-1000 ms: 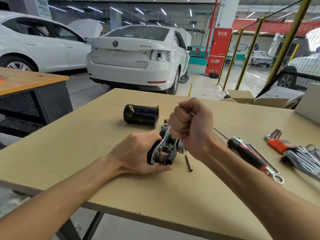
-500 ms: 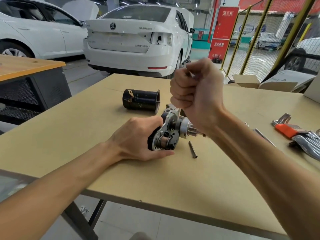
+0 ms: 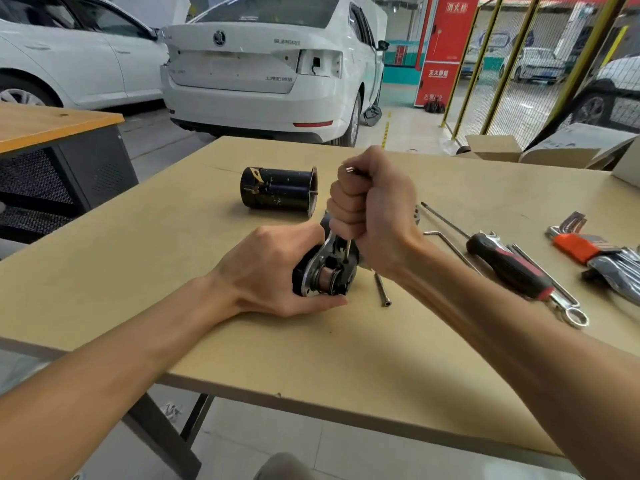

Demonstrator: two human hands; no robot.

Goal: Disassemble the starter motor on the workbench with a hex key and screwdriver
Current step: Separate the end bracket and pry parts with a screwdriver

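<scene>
The starter motor (image 3: 329, 271) lies on its side on the workbench (image 3: 173, 237), its copper commutator end facing me. My left hand (image 3: 273, 268) grips its body from the left. My right hand (image 3: 374, 209) is a fist above it, curled round a thin hex key (image 3: 348, 249); the key's short end pokes out at the top of the fist and its tip points down into the motor's end. The black cylindrical motor housing (image 3: 278, 192) lies apart, just behind. A long bolt (image 3: 382, 289) lies beside the motor on the right.
To the right lie another bent hex key (image 3: 446, 242), a red-and-black screwdriver (image 3: 509, 266), a wrench (image 3: 568, 306) and an orange-holder hex key set (image 3: 575, 242). Cardboard boxes (image 3: 502, 152) sit at the far right edge. White cars stand beyond the bench.
My right fist, raised half a second ago, has come back down onto the motor with the hex key. My left hand keeps its grip; the motor has barely moved.
</scene>
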